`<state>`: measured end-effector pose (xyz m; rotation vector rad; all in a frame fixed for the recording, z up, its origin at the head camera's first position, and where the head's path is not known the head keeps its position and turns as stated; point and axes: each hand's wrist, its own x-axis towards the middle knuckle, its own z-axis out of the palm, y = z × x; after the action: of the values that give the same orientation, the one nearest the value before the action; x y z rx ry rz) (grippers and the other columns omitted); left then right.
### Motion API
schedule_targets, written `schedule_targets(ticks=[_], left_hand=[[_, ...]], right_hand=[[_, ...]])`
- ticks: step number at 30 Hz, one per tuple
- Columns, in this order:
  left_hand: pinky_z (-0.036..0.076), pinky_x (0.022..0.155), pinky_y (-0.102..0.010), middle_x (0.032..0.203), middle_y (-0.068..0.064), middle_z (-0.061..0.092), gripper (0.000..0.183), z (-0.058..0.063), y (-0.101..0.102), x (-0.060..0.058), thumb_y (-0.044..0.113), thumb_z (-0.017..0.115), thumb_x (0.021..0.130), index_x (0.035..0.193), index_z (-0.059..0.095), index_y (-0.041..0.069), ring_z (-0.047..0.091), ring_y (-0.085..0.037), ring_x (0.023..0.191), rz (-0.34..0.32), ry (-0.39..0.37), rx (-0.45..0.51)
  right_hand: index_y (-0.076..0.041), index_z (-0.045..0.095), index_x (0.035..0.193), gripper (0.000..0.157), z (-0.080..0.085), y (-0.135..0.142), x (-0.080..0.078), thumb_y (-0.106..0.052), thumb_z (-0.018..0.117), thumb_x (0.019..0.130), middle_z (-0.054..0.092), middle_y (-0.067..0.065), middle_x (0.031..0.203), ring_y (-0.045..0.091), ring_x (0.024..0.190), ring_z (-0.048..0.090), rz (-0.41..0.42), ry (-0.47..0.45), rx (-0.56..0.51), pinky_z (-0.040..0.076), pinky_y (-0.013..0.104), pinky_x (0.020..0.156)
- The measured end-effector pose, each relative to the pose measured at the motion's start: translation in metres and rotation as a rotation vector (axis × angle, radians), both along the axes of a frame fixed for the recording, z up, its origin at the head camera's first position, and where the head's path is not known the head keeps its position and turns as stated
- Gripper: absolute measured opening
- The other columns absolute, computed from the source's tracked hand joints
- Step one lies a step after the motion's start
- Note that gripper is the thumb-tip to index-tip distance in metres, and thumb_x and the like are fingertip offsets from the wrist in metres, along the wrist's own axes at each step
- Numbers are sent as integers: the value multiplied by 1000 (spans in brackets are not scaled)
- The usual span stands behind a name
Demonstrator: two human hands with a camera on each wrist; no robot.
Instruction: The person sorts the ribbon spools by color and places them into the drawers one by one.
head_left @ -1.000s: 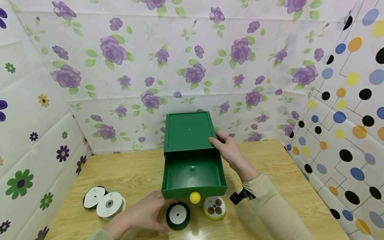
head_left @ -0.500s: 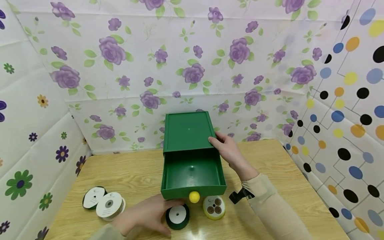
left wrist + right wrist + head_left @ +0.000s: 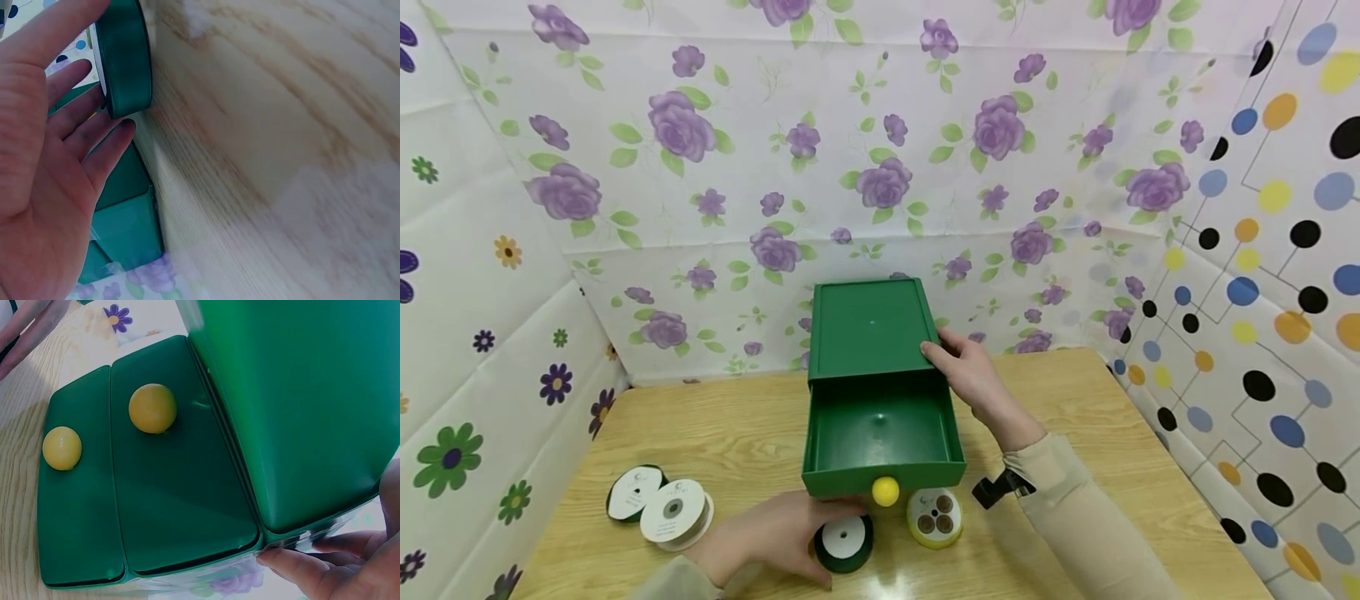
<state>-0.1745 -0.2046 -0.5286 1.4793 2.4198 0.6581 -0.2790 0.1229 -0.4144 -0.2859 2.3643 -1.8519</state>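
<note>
A green ribbon spool (image 3: 844, 542) lies on the table with its white face up, below the front of the pulled-out drawer (image 3: 842, 481). My left hand (image 3: 775, 533) reaches around the spool, its thumb and fingers spread at the rim. In the left wrist view, loosely extended fingers lie alongside the green ribbon spool (image 3: 128, 56). My right hand (image 3: 973, 379) holds the right side of the green drawer cabinet (image 3: 872, 325), thumb on its top. Two lower drawers with yellow knobs (image 3: 153, 409) are closed in the right wrist view.
Right of the green spool lies a yellow-rimmed spool (image 3: 936, 518) with brown discs on its face. At the left are a white spool (image 3: 676, 510) and a dark-rimmed spool (image 3: 636, 492). A flowered cloth wall (image 3: 715, 250) stands behind the cabinet.
My left hand has shifted slightly right and its fingers have closed in around the green spool. My right hand, the cabinet and the drawer have stayed in place.
</note>
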Motion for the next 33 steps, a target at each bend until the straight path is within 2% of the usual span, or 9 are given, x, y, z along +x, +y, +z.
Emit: schedule_targets(ticks=[13, 19, 33], left_hand=[[55, 104, -33, 150, 0, 61, 81, -4, 2, 3, 44, 91, 88, 154, 57, 12, 60, -14, 131, 24, -1, 14], [56, 101, -32, 148, -1, 63, 82, -5, 1, 3, 44, 92, 86, 154, 58, 12, 62, -13, 128, 52, -38, -18], [56, 101, -32, 148, -3, 63, 78, 3, 3, 3, 39, 92, 88, 153, 60, 10, 62, -15, 129, 46, -27, -25]], right_hand=[[-8, 34, 168, 70, -4, 0, 0, -40, 59, 111, 48, 19, 161, 38, 143, 52, 22, 9, -19, 47, 55, 115], [-9, 34, 168, 69, -4, 1, 0, -39, 60, 111, 49, 19, 161, 39, 143, 53, 19, 10, -26, 47, 56, 116], [-10, 34, 168, 70, -3, 1, -1, -41, 60, 111, 50, 17, 159, 36, 142, 54, 6, 11, -12, 48, 54, 115]])
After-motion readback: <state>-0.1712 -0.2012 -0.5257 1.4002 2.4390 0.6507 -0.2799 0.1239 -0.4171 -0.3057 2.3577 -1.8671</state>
